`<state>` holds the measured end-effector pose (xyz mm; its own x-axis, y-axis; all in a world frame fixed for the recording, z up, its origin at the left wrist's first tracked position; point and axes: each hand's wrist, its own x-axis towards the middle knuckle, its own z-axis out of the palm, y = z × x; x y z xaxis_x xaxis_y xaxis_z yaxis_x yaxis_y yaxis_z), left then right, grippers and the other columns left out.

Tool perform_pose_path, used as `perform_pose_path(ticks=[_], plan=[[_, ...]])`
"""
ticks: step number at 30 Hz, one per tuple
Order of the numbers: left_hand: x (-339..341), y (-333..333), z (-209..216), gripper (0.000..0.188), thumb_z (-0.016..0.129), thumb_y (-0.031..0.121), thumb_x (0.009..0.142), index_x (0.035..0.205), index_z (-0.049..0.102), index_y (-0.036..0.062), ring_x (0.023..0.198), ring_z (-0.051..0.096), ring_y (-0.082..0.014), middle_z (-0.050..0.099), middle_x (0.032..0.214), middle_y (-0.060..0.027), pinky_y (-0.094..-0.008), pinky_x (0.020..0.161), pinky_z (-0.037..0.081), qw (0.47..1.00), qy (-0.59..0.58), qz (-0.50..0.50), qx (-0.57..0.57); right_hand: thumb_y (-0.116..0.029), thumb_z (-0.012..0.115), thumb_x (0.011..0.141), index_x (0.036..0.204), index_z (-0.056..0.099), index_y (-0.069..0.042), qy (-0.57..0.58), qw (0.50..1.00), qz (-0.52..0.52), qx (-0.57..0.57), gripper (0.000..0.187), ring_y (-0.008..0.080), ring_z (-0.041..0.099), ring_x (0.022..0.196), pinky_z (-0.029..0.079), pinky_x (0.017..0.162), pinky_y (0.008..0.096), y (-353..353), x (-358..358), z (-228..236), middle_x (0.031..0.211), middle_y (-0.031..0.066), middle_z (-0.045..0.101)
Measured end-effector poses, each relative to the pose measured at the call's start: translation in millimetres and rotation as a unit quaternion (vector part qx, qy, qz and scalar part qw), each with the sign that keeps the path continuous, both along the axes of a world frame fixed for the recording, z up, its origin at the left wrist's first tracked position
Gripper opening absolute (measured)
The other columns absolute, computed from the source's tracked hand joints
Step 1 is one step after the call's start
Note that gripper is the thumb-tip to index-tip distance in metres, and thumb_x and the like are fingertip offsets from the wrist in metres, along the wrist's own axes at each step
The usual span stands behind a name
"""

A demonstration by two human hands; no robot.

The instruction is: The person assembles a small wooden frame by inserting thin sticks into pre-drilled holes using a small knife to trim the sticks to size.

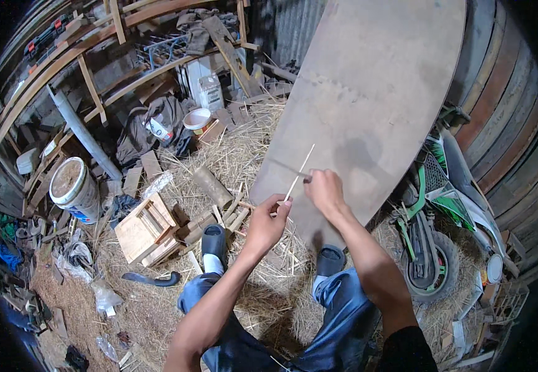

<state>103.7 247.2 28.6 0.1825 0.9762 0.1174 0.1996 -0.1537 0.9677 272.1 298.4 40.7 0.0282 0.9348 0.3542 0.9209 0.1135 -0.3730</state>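
My left hand (pixel 266 225) pinches the lower end of a thin pale wooden strip (pixel 307 157) between thumb and fingers. The strip slants up and away to the right. Closed around a handle, my right hand (pixel 325 191) holds a knife (pixel 289 166); its narrow dark blade points left and crosses the strip just above my left fingertips. Whether the blade touches the strip, I cannot tell. Most of the knife's handle is hidden in my fist. Beneath both hands lies a large grey-brown board (pixel 368 80), with straw and slivers below its near edge.
A small wooden stool (pixel 151 227) lies at left beside short logs and a cut bamboo piece (pixel 212 186). Further left stands a filled white bucket (pixel 73 186). A green-and-white motorbike (pixel 433 248) is at right. A curved dark tool (pixel 151 279) rests on straw-littered ground.
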Motion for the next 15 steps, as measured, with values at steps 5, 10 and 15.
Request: perform_pose_path(ticks=[5,10,15], plan=[[3.7,7.2,0.3,0.027,0.055,0.024,0.092,0.101,0.065,0.0005,0.060,0.038,-0.0038,0.050,0.065,0.0036,-0.0219,0.052,0.031,0.998,-0.004,0.046,0.032,-0.009,0.059,0.069,0.067,0.064,-0.002,-0.101,0.990,0.092,0.034,0.008,0.0363,0.065,0.063,0.053,0.060,0.0437,-9.3,-21.1,-5.7,0.065,0.0222,0.062],[8.1,2.1,0.9,0.029,0.055,0.025,0.092,0.098,0.065,-0.0013,0.058,0.037,-0.0040,0.047,0.063,0.0050,-0.0231,0.050,0.030,0.998,-0.013,0.047,0.025,-0.008,0.059,0.071,0.067,0.063,-0.002,-0.135,0.988,0.056,0.056,0.008,0.0330,0.066,0.062,0.053,0.058,0.0411,-8.0,-17.8,-7.2,0.065,0.0201,0.063],[11.9,4.0,10.6,0.032,0.056,0.024,0.091,0.107,0.063,-0.0019,0.083,0.055,-0.0189,0.057,0.088,-0.0147,-0.0293,0.072,0.042,0.997,0.036,0.074,0.003,-0.008,0.059,0.071,0.069,0.064,-0.003,-0.169,0.983,0.003,0.065,0.007,0.0304,0.067,0.061,0.054,0.057,0.0388,-2.0,-16.8,-5.3,0.067,0.0172,0.065]])
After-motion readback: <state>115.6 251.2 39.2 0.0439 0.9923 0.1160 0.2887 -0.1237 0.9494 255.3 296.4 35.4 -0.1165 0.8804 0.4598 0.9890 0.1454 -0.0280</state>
